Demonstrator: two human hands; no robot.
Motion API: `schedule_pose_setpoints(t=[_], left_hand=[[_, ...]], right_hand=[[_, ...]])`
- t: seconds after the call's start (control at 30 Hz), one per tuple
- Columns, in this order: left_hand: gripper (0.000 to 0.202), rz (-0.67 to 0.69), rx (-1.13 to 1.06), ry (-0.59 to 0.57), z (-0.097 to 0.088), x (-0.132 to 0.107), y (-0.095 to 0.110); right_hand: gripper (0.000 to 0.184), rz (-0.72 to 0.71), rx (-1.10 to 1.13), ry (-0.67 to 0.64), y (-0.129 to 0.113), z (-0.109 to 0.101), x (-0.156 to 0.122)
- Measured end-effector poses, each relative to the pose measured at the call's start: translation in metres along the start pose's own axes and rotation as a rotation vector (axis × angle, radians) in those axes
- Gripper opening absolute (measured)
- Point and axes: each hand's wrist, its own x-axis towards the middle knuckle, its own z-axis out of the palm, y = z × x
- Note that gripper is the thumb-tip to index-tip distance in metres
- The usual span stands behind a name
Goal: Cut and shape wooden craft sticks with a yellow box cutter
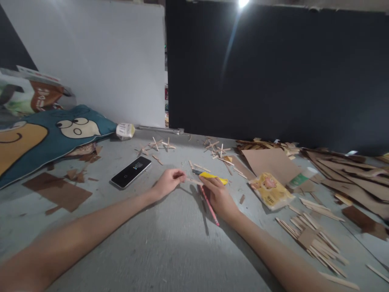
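My left hand [170,181] is closed in a pinch at the left end of a thin wooden craft stick [194,181]. Across from it, my right hand [221,198] has its fingertips at the stick's other end. A pink pencil [210,207] slants from under those fingers toward me, its lower end raised off the table; the hand seems to grip it, though the thumb is hidden. Just beyond my right fingers lies a yellow utility knife [209,176], partly covered by them. Loose sticks [201,167] rest behind the knife.
A phone [131,172] lies left of my left hand. Crossed-stick pieces [164,144] stand at the back. On the right are a yellow packet [270,191], a glue stick [302,178], cardboard [270,162] and a pile of sticks [316,239]. A blue pillow [69,134] sits left.
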Motion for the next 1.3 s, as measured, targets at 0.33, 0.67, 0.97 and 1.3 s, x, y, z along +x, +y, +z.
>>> schedule_pose_setpoints(t=[0.33, 0.67, 0.97, 1.3], left_hand=[[0.033, -0.014, -0.209, 0.007, 0.012, -0.017, 0.008], [0.059, -0.094, -0.492, -0.094, 0.041, -0.040, 0.021], [0.046, -0.082, -0.402, -0.061, 0.043, -0.039, 0.011], [0.056, -0.118, -0.566, -0.118, 0.009, -0.010, 0.000]], right_hand=[[0.040, 0.044, 0.013, -0.140, -0.024, -0.007, -0.001], [0.043, 0.199, 0.245, -0.105, -0.046, 0.004, -0.004], [0.023, 0.014, -0.310, 0.026, -0.019, -0.007, 0.004], [0.032, 0.241, -0.504, 0.078, 0.030, -0.005, -0.003]])
